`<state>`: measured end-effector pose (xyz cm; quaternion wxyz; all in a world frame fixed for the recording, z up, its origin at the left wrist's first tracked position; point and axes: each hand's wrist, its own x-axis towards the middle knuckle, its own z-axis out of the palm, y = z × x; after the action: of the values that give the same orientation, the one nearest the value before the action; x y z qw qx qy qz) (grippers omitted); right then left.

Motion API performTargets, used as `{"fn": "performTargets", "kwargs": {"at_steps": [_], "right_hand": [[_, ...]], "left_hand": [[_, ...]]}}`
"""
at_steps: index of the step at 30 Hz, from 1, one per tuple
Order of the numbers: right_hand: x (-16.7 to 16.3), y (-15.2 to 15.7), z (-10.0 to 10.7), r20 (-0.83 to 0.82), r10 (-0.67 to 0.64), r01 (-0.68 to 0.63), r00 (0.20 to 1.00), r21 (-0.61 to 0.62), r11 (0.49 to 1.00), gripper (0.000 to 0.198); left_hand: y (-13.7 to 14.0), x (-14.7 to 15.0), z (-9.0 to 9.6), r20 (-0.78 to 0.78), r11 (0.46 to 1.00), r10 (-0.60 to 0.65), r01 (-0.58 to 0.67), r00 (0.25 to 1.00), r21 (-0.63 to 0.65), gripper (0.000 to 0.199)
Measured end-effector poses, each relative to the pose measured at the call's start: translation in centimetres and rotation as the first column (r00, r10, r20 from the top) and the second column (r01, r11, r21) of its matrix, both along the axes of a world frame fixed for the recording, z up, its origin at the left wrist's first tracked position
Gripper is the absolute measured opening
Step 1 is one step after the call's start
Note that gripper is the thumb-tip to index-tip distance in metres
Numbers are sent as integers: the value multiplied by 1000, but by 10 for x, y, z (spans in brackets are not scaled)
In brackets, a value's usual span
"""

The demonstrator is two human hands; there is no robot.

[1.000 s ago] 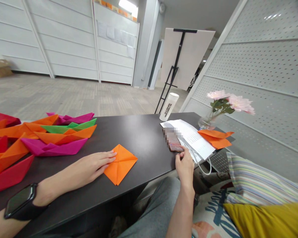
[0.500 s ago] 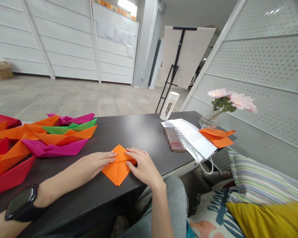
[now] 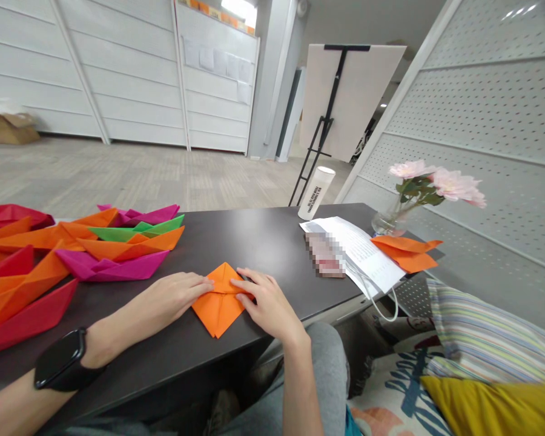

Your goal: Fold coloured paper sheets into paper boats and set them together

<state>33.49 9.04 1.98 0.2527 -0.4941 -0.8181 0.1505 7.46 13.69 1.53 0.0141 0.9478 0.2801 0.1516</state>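
Note:
A folded square of orange paper (image 3: pixel 218 312) lies on the dark table, turned like a diamond with one corner towards me. A center crease runs down it, and a raised fold crosses its upper half. My left hand (image 3: pixel 184 293) holds the paper's left corner, its fingers together and its thumb hidden. On the opposite side, my right hand (image 3: pixel 270 306) grips the right corner between the thumb and fingers. To the left sit several folded paper boats, among them a magenta boat (image 3: pixel 113 265), a green boat (image 3: pixel 140 229) and a red boat (image 3: pixel 31 321).
A white bottle (image 3: pixel 317 192) stands at the table's far edge. Right of my hands lie a blurred flat object (image 3: pixel 326 255), white printed sheets (image 3: pixel 363 254), a white cord and folded orange paper (image 3: pixel 406 253). Behind them is a glass vase (image 3: pixel 387 221) with pink flowers.
The view has shifted slightly, so everything sits a little further right. Both hands stay on the orange paper, and the right fingers have shifted a little along its crosswise fold.

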Motion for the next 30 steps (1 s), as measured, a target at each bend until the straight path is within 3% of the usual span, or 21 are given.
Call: {"fn": "performTargets", "kwargs": {"at_steps": [5,14,22,30], "right_hand": [[1,4,-5,26,-31,30,999,12,999,34],[10,8,-4,-169,-148,143,974,-41,989,18],[10,6,-1,-268,-176,160,947,-79,984,14],[12,1,-1,-160,-130,126,979,-31,992,21]], "left_hand": [[-2,-1,4,22,998,31,-29,999,-57,29],[-1,-17,28,-41,997,-21,18,999,-69,25],[3,-28,28,-56,992,-30,23,998,-120,26],[2,-25,27,-57,998,3,-6,998,-62,22]]}}
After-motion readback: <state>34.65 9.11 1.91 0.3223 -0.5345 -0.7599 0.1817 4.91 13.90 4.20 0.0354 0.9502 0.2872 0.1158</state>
